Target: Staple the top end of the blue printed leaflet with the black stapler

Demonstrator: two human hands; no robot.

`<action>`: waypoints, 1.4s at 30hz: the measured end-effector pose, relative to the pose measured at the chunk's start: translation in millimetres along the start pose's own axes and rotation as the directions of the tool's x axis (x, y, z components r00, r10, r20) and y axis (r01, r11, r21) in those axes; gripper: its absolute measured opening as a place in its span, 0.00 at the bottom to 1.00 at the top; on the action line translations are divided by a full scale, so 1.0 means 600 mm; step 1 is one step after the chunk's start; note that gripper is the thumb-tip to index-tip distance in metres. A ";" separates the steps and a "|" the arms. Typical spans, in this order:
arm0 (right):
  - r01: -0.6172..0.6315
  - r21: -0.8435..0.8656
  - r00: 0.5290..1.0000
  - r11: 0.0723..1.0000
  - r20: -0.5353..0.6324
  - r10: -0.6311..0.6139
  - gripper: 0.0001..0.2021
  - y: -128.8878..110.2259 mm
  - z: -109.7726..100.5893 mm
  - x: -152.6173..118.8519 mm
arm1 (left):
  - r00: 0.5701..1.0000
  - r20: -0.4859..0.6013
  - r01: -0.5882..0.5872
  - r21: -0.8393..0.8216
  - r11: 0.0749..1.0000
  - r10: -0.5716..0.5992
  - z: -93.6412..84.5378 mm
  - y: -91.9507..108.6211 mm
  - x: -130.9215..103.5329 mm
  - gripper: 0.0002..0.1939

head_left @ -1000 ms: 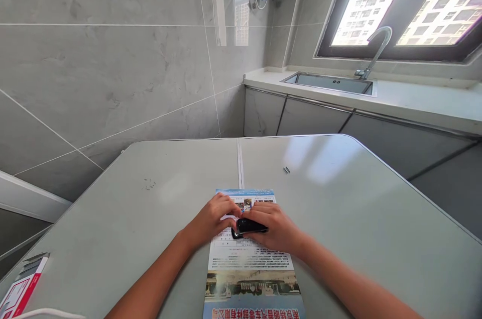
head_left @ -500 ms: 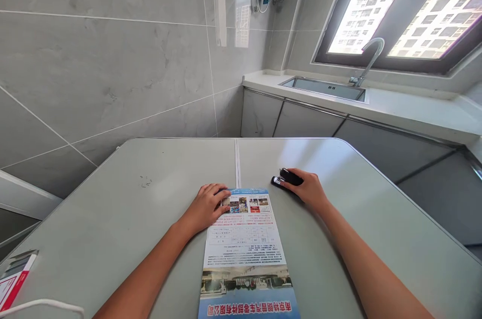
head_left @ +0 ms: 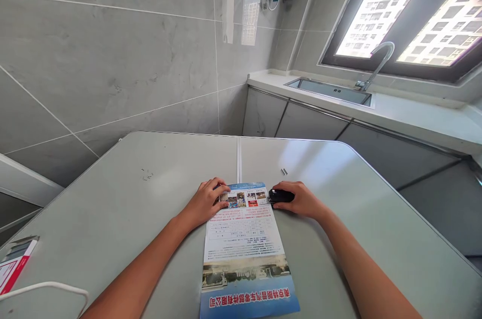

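A printed leaflet point(head_left: 244, 238) lies on the table, its large lettering upside down to me and a blue band at the near end. My left hand point(head_left: 203, 202) rests on its far left edge, thumb and fingers apart and pressing from above. In my right hand point(head_left: 303, 199) is a black stapler point(head_left: 282, 196), gripped by its body. The stapler's front end meets the leaflet's far right edge; its jaw is too small to make out. Just beyond it sit short strips of staples point(head_left: 284, 172).
Several tiny staple-like bits point(head_left: 146, 174) are scattered on the left of the pale table point(head_left: 181, 158). A red and white box point(head_left: 17, 263) and a white cable point(head_left: 48, 285) lie at the near left. A counter with a sink point(head_left: 331, 92) stands behind.
My right hand has brought the stapler left and nearer, from beside the leaflet to its edge. The staple strips now show beyond it. The view has tilted slightly.
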State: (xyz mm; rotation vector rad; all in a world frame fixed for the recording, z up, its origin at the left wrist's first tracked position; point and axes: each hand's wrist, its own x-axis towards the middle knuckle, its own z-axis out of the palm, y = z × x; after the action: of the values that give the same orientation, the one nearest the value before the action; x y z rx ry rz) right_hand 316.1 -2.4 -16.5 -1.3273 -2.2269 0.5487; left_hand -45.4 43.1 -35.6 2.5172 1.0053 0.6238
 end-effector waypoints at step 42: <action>-0.006 -0.180 0.999 0.984 0.052 0.016 0.17 -0.071 0.018 0.015 | 0.991 0.128 -0.031 -0.027 0.999 0.034 -0.016 0.017 -0.004 0.16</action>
State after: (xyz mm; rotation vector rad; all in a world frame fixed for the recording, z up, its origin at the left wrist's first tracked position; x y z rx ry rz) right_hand 276.6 -14.5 0.9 -1.4299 -2.3608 0.3984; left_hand -46.4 36.0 -23.5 2.5209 0.9071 0.4739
